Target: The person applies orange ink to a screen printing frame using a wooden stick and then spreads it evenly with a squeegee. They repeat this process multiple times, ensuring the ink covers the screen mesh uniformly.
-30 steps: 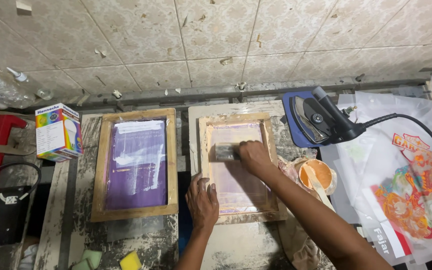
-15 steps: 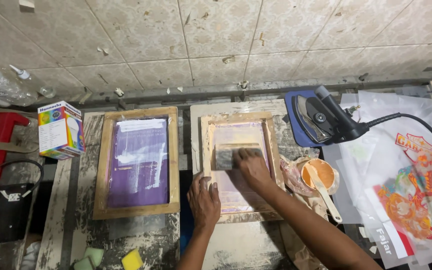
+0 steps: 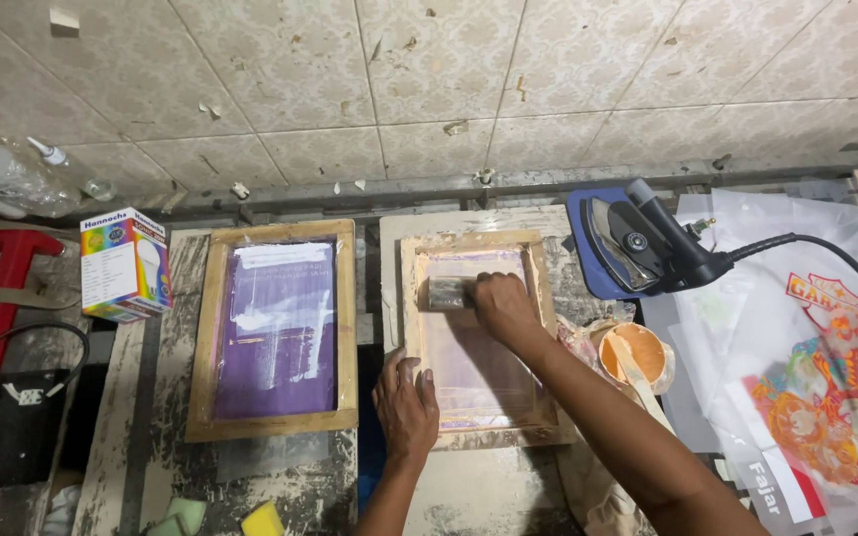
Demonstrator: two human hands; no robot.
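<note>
A small wooden screen-printing frame [image 3: 410, 318] with pinkish mesh lies on a worn table. My right hand [image 3: 503, 305] grips a squeegee [image 3: 447, 293] that rests on the mesh near the frame's far end. Pressing flat on the frame's near left corner is my left hand [image 3: 406, 403], fingers spread. A second, larger wooden frame [image 3: 203, 337] with purple mesh and white streaks lies just to the left.
An orange paint cup with a stick [image 3: 632, 353] stands right of the frame. A clothes iron [image 3: 633, 241] sits on a blue pad, its cable running right. Printed transfer sheets [image 3: 816, 387] lie at right. A bulb box [image 3: 123, 264] and sponges [image 3: 262, 520] are at left.
My right hand drew the squeegee a little toward me on the mesh, then moved it back up to the frame's far end. My left hand stayed on the frame.
</note>
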